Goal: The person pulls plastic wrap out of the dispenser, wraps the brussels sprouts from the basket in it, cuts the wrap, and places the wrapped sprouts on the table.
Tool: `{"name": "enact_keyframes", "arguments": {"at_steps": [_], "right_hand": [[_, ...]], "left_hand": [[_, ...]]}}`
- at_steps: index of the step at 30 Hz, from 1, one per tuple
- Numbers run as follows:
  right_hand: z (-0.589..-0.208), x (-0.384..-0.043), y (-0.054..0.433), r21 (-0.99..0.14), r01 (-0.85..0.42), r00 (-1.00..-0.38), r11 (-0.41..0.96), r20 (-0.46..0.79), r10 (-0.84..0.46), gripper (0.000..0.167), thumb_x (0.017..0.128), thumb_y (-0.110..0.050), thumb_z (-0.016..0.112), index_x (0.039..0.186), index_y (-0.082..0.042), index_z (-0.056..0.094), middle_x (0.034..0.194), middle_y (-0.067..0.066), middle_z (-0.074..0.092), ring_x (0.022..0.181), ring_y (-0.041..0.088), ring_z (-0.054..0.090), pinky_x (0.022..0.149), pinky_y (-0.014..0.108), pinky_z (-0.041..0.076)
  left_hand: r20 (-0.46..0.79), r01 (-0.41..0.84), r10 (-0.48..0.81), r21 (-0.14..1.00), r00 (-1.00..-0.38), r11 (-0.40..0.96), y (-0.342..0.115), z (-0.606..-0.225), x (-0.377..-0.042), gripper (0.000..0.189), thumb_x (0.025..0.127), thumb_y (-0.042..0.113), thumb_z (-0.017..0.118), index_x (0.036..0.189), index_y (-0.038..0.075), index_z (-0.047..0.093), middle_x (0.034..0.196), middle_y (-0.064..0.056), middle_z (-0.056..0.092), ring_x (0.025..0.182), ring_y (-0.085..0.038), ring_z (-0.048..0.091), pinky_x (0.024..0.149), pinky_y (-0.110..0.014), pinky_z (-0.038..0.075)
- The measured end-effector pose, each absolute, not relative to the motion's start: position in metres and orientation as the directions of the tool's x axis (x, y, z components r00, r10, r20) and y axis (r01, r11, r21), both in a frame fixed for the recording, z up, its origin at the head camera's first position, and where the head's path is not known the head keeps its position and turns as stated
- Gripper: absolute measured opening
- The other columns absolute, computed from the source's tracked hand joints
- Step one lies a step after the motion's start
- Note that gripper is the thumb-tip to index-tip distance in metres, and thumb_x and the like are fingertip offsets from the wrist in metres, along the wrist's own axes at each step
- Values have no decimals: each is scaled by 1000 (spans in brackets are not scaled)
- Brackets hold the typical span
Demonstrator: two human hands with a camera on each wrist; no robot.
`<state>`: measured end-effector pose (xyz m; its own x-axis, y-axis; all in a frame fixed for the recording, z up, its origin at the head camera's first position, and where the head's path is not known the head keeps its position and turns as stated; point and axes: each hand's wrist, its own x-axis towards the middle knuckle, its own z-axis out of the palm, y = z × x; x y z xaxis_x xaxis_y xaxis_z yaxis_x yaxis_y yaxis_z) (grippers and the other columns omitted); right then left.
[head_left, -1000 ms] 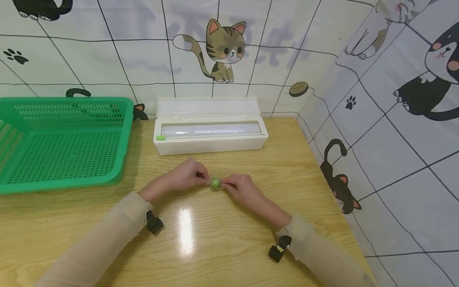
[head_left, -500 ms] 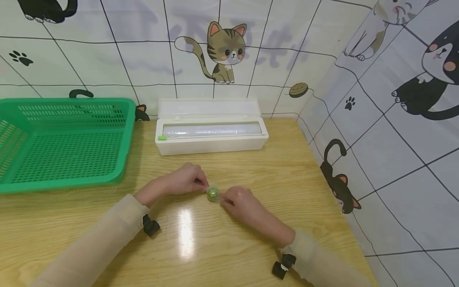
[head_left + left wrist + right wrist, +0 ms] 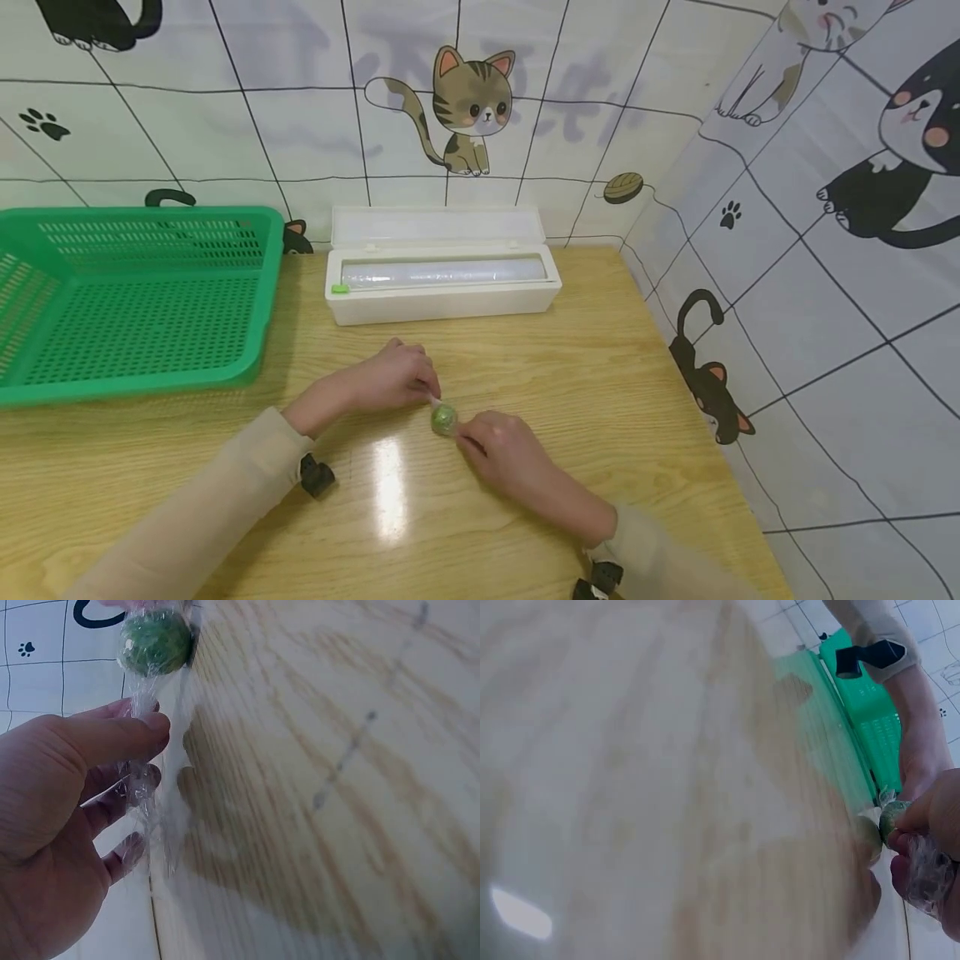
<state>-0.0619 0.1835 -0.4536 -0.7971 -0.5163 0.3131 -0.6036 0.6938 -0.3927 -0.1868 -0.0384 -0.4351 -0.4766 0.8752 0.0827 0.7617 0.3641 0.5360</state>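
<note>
A small round green ball (image 3: 444, 419) wrapped in clear cling film is held between both hands over the wooden table. My left hand (image 3: 395, 377) pinches the twisted film at the ball's far left side. On the near right side, my right hand (image 3: 510, 457) pinches the other end of the wrap. In the left wrist view, a crinkled tail of cling film (image 3: 142, 787) runs down from the green ball (image 3: 156, 643) between thumb and fingers. The right wrist view shows bunched film (image 3: 930, 877) sticking out of the right hand (image 3: 941, 817), beside the partly covered ball (image 3: 889, 819).
A white cling film box (image 3: 442, 308) stands at the back with its lid raised and a roll inside. A green slider (image 3: 340, 288) sits at its left front corner. To the left is a green plastic basket (image 3: 255, 333). A cat-print wall covering (image 3: 570, 142) bounds the table (image 3: 570, 342).
Both hands and the wrapped ball have come nearer to the person, the right hand most. The line between the hands has gone from nearly level to slanted.
</note>
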Motion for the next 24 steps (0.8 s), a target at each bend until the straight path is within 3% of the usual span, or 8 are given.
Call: {"name": "enact_keyframes", "arguments": {"at_steps": [8, 17, 24], "right_hand": [[-456, -52, 175, -485, -607, -792, 630, 307, -527, 14, 91, -1, 74, 105, 2, 76, 88, 8, 74, 74, 13, 67, 64, 13, 52], [-455, -43, 170, -551, -603, -790, 577, 307, -531, 19, 93, 0, 72, 112, 4, 74, 84, 6, 72, 65, 2, 55, 57, 6, 43], [-457, -39, 169, -562, -602, -789, 567, 311, -530, 21, 93, 0, 72, 113, 4, 73, 89, 9, 74, 70, 4, 62, 61, 6, 46]], "left_hand": [[70, 748, 876, 555, -477, 363, -36, -437, -191, 18, 85, 6, 81, 84, 24, 79, 84, 16, 66, 87, -10, 53, 87, -45, 34], [80, 792, 885, 489, -458, 366, -32, -439, -191, 20, 84, 4, 81, 84, 24, 79, 86, 15, 69, 91, -12, 53, 90, -51, 31], [85, 798, 885, 479, -457, 366, -31, -438, -194, 18, 86, 7, 81, 83, 25, 81, 93, 14, 70, 97, -15, 54, 90, -53, 30]]}}
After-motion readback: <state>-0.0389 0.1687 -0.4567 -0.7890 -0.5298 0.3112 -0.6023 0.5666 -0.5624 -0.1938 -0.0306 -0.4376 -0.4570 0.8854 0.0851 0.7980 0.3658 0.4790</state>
